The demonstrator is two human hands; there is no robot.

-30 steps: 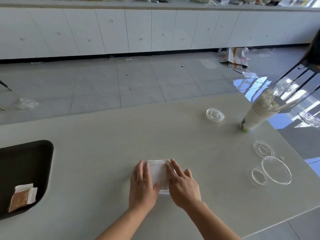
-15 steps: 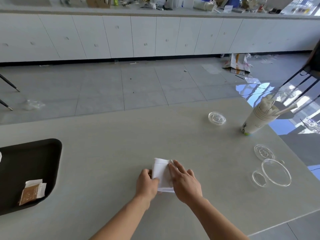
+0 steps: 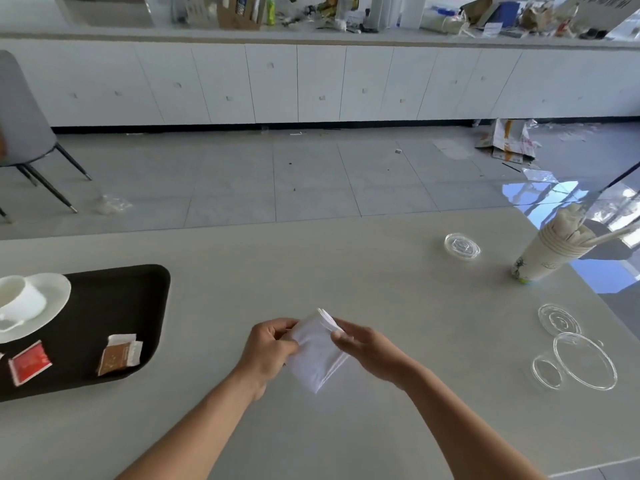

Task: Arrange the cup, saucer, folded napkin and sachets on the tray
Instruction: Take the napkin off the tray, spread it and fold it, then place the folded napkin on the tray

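Observation:
A folded white napkin [image 3: 317,351] is held just above the grey table, tilted. My left hand [image 3: 268,348] grips its left edge and my right hand [image 3: 363,348] pinches its upper right edge. To the left lies a black tray [image 3: 114,303]. On the tray stands a white cup [image 3: 19,299] on a white saucer [image 3: 52,299], partly cut off by the frame edge. A red sachet [image 3: 29,362] and a brown sachet [image 3: 117,355] lie on the tray's near part.
A stack of paper cups [image 3: 550,251] with napkins and a straw stands at the far right. Clear plastic lids [image 3: 462,245] [image 3: 559,320] [image 3: 585,365] lie on the right side of the table [image 3: 346,271]. A grey chair [image 3: 24,133] stands on the floor at the left.
Both hands lifted the napkin off the table, where they had pressed it flat. The view shifted, so more of the tray with the cup, saucer and red sachet shows.

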